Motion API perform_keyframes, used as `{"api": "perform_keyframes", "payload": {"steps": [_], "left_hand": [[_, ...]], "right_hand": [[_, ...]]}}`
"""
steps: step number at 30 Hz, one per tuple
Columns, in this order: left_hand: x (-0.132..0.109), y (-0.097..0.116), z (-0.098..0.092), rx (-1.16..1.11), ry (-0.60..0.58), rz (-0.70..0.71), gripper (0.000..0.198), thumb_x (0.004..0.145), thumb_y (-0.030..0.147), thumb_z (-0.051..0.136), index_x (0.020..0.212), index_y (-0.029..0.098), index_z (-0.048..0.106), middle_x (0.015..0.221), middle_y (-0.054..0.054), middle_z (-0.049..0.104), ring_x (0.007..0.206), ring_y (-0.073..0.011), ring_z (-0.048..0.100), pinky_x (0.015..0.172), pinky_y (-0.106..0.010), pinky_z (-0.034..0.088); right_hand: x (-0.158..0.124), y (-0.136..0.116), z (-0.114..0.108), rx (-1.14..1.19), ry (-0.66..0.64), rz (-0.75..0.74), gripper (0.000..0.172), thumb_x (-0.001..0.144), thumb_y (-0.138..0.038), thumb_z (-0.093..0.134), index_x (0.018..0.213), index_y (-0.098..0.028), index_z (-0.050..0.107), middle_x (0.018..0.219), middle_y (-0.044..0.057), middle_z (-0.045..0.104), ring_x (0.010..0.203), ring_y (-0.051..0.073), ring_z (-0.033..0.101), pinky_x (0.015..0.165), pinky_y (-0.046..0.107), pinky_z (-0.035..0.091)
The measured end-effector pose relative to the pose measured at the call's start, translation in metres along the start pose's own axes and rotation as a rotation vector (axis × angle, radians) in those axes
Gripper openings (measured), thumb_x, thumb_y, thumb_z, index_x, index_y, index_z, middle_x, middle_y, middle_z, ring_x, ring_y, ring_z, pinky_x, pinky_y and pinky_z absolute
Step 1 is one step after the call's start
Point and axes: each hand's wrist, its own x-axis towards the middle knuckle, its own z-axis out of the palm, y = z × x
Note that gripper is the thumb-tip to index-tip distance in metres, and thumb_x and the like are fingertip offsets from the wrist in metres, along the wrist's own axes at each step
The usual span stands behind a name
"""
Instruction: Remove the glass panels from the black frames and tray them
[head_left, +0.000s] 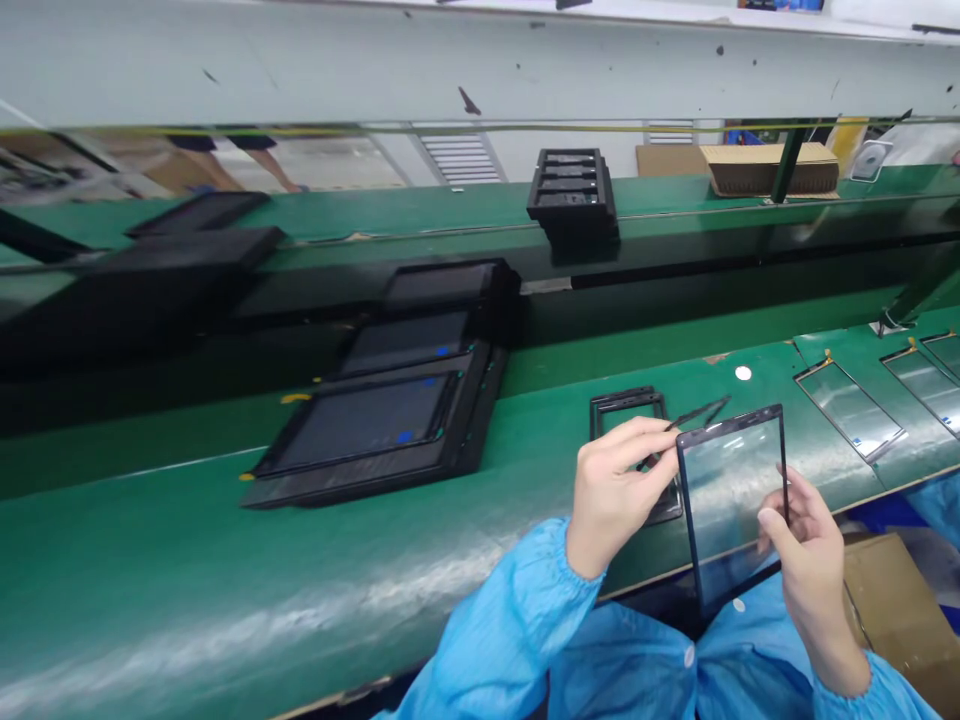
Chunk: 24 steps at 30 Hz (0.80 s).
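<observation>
My right hand grips a clear glass screen panel with a black border by its right edge, thumb in front and fingers behind. The panel is tilted up in front of my chest. At its top left corner, my left hand is closed in a pinch. Thin black tweezers, as far as their shape shows, stick out from these fingers behind the panel's top edge. Under my left hand, a black rectangular frame lies on the green bench, partly hidden by the hand.
Left on the bench, black trays carry several dark screens. More bordered glass panels with yellow tabs lie at right. A black tray stack and a cardboard box stand at the back. An open carton sits below right.
</observation>
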Motion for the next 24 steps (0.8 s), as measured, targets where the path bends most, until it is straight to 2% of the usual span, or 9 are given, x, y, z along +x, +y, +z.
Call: {"api": "perform_keyframes", "payload": {"steps": [3, 6, 10, 13, 17, 20, 24], "left_hand": [[0.003, -0.001, -0.002, -0.044, -0.118, -0.116, 0.018, 0.091, 0.021, 0.073, 0.091, 0.026, 0.09, 0.095, -0.007, 0.087, 0.088, -0.0248, 0.083, 0.084, -0.034, 0.067], [0.004, -0.001, -0.006, -0.085, -0.219, -0.223, 0.022, 0.094, 0.024, 0.069, 0.102, 0.027, 0.09, 0.103, -0.006, 0.087, 0.103, -0.0282, 0.083, 0.099, -0.04, 0.065], [0.004, -0.001, -0.015, -0.136, -0.216, -0.322, 0.026, 0.097, 0.026, 0.067, 0.114, 0.025, 0.087, 0.103, -0.005, 0.087, 0.094, -0.027, 0.084, 0.089, -0.036, 0.067], [0.007, 0.0, -0.027, -0.035, -0.203, -0.297, 0.036, 0.096, 0.027, 0.07, 0.13, 0.027, 0.081, 0.098, -0.003, 0.088, 0.092, -0.0268, 0.083, 0.09, -0.037, 0.066], [0.013, 0.005, -0.042, 0.043, -0.192, -0.248, 0.035, 0.094, 0.027, 0.072, 0.127, 0.029, 0.083, 0.093, -0.002, 0.087, 0.088, -0.0253, 0.081, 0.091, -0.038, 0.066], [0.013, 0.007, -0.045, -0.077, -0.117, -0.303, 0.032, 0.094, 0.029, 0.074, 0.123, 0.024, 0.085, 0.092, -0.004, 0.087, 0.086, -0.0237, 0.082, 0.086, -0.035, 0.068], [0.01, 0.004, -0.036, -0.294, -0.064, -0.424, 0.038, 0.089, 0.033, 0.081, 0.124, 0.019, 0.084, 0.089, -0.007, 0.085, 0.075, -0.0216, 0.08, 0.066, -0.03, 0.069]], "right_hand": [[0.003, 0.001, -0.004, -0.024, 0.012, -0.037, 0.051, 0.085, -0.035, 0.087, 0.132, -0.022, 0.071, 0.078, 0.0, 0.069, 0.058, 0.013, 0.059, 0.049, 0.025, 0.052], [0.007, 0.004, -0.012, -0.045, 0.037, -0.098, 0.048, 0.084, -0.031, 0.088, 0.128, -0.022, 0.072, 0.079, 0.0, 0.07, 0.058, 0.014, 0.06, 0.051, 0.025, 0.053], [0.01, 0.008, -0.022, -0.065, 0.031, -0.121, 0.045, 0.083, -0.029, 0.088, 0.125, -0.023, 0.073, 0.078, 0.0, 0.072, 0.057, 0.014, 0.06, 0.052, 0.026, 0.054], [0.008, 0.01, -0.022, -0.058, 0.018, -0.123, 0.045, 0.084, -0.03, 0.088, 0.126, -0.023, 0.073, 0.079, 0.001, 0.072, 0.058, 0.014, 0.061, 0.053, 0.026, 0.054], [0.007, 0.011, -0.019, -0.045, 0.009, -0.111, 0.046, 0.082, -0.031, 0.089, 0.125, -0.022, 0.074, 0.079, 0.001, 0.071, 0.056, 0.014, 0.06, 0.051, 0.026, 0.053], [0.005, 0.009, -0.016, -0.032, -0.033, -0.065, 0.049, 0.084, -0.032, 0.088, 0.129, -0.023, 0.073, 0.079, 0.001, 0.071, 0.055, 0.014, 0.059, 0.049, 0.027, 0.053], [0.001, 0.005, -0.012, -0.022, -0.069, -0.027, 0.056, 0.085, -0.032, 0.087, 0.139, -0.024, 0.072, 0.087, 0.003, 0.072, 0.065, 0.016, 0.063, 0.052, 0.027, 0.054]]}}
